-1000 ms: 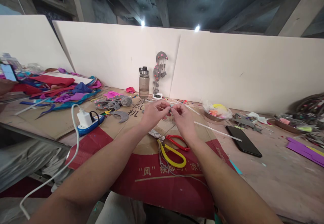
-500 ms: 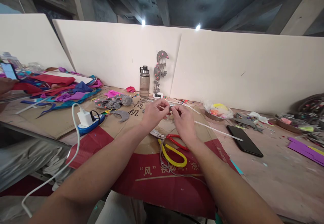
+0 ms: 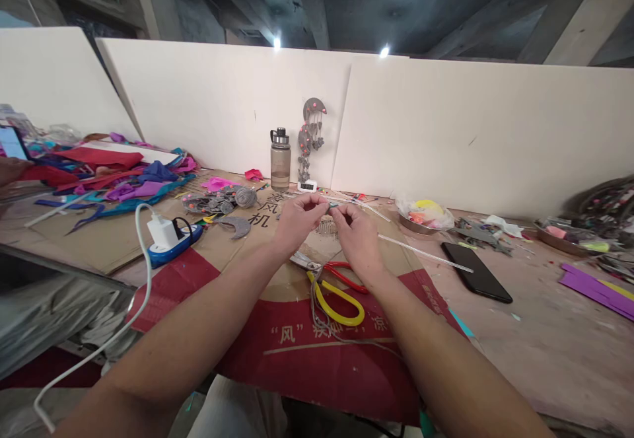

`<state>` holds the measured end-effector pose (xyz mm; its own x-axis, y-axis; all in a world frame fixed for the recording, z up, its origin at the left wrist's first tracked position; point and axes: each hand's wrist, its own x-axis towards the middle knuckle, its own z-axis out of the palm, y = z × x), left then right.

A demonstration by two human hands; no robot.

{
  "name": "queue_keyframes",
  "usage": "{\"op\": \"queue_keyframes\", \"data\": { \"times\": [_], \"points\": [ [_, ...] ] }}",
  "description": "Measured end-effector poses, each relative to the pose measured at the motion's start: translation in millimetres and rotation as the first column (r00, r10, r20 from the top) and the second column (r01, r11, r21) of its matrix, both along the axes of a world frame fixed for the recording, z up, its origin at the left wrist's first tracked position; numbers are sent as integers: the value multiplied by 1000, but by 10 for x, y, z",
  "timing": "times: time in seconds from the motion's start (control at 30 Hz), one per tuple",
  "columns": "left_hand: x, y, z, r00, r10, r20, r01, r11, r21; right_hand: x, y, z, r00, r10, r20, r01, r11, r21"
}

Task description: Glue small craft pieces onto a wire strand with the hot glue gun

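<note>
Over the cardboard sheet [image 3: 341, 372], my left hand [image 3: 298, 221] and my right hand [image 3: 357, 233] meet, fingertips pinched close together. Between them shows a sliver of something small and dark, too little to name. Below the hands lie scissors [image 3: 341, 296] with one red and one yellow handle; grey yarn [image 3: 317, 306] is looped around them. A comb-like row of thin pins or teeth [image 3: 325, 228] shows just under the fingers. Left of my left hand rests a grey crescent [image 3: 238, 228], near a pile of grey pieces with pink dots [image 3: 212, 200].
Behind stand a water bottle [image 3: 280, 164], a hanging grey moon ornament [image 3: 313, 131] and a small digital clock [image 3: 308, 187]. A phone [image 3: 475, 273] and bowl [image 3: 421, 225] are at right. At left are a power strip [image 3: 173, 253], coloured cloth scraps [image 3: 129, 180] and another person's hand [image 3: 12, 170].
My hands stay together with fingertips pinched; the fingers have shifted slightly around the small thing. The whole view has moved a little. The other things lie as before.
</note>
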<state>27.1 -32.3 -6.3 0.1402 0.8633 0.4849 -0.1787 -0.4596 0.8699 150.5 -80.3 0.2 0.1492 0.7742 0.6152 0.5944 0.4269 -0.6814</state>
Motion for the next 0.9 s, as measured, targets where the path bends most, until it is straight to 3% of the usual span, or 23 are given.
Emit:
{"op": "queue_keyframes", "data": {
  "times": [0.13,0.53,0.73,0.9],
  "points": [
    [1,25,-5,993,-95,65,98,994,-41,10,3,11,1000,-8,-4,8,1000,-6],
    [-3,35,-2,977,-194,84,198,979,-42,13,-23,50,996,-76,-53,74,997,-27],
    [-8,5,40,963,-245,114,255,962,-94,31,20,19,980,53,-192,-56,998,-11],
    [-7,-10,65,961,-254,105,266,956,-121,42,14,34,983,35,-178,-41,999,-30]
  ]
}}
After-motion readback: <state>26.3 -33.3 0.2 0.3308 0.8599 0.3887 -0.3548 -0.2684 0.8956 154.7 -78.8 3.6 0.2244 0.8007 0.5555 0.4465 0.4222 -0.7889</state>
